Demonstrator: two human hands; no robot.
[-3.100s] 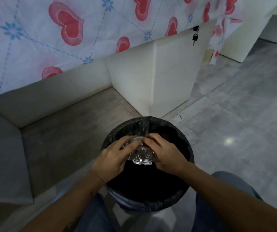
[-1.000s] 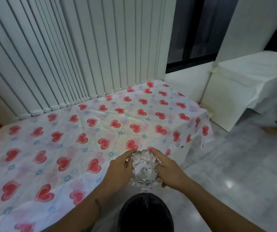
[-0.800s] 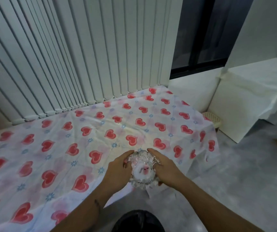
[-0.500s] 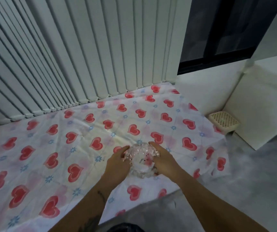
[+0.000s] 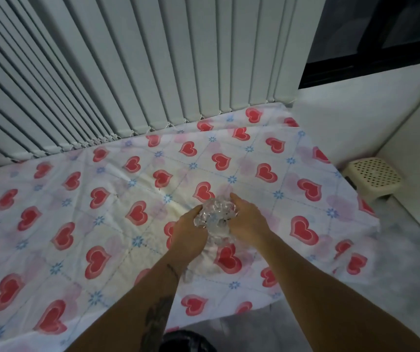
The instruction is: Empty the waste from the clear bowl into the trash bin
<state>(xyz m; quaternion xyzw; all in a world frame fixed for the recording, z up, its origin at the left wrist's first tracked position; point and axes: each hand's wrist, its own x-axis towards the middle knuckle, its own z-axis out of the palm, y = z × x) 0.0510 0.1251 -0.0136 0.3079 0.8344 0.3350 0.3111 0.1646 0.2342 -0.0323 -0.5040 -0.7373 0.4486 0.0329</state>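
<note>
The clear bowl (image 5: 215, 219) sat over the heart-print cloth (image 5: 102, 224), cupped between both hands. The left hand (image 5: 188, 235) curled against its 9 o'clock side, the right hand (image 5: 248, 222) against 3 o'clock. The trash bin (image 5: 187, 341) showed at 6 o'clock.

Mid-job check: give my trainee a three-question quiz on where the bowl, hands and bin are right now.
1. True or false: the clear bowl is held by one hand only.
2. What is the bowl above? A) the trash bin B) the heart-print tablecloth C) the perforated stool
3. Fill in: the bin shows at the ___ edge of the view.

Key: 1. False; the left hand and right hand both grip it. 2. B. 3. bottom.
</note>
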